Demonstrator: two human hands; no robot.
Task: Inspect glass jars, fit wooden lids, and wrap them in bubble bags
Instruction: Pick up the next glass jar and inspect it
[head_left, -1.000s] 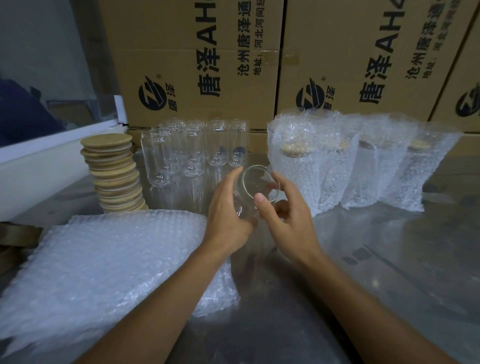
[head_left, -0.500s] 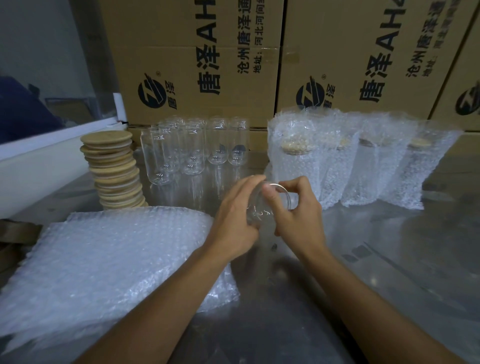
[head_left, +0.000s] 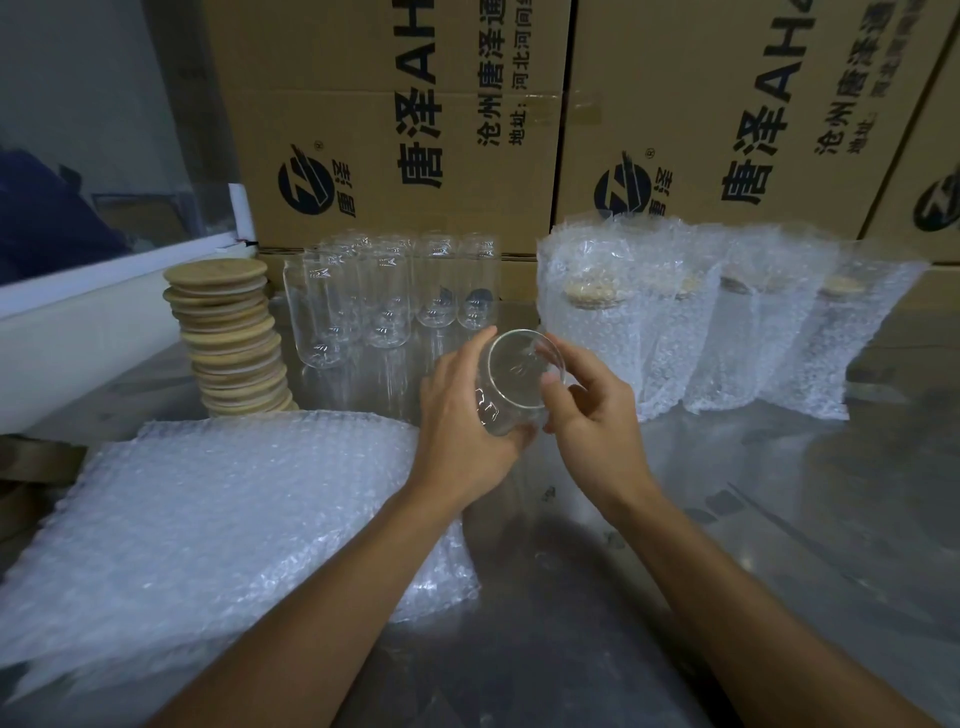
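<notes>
Shiny metal surface (head_left: 779, 545) backed by printed cardboard boxes (head_left: 395, 119). Left hand (head_left: 462, 431) and right hand (head_left: 592, 426) both curled round one tilted glass jar (head_left: 514, 384), held above the surface. Behind: bare jars (head_left: 384, 301), stacked wooden lids (head_left: 228, 338), wrapped jars (head_left: 691, 322). Bubble bags (head_left: 223, 525) piled at left.

The person held one clear glass jar (head_left: 511, 382) above the shiny worktop (head_left: 779, 519), tipped on its side. The left hand (head_left: 460, 426) cupped it and the right hand (head_left: 592, 421) pinched its far end. A stack of wooden lids (head_left: 228, 338) stood at the left, beside empty jars (head_left: 384, 296). Flat bubble bags (head_left: 223, 519) lay in front. Wrapped jars (head_left: 691, 322) stood on the right, before brown boxes (head_left: 395, 119).
</notes>
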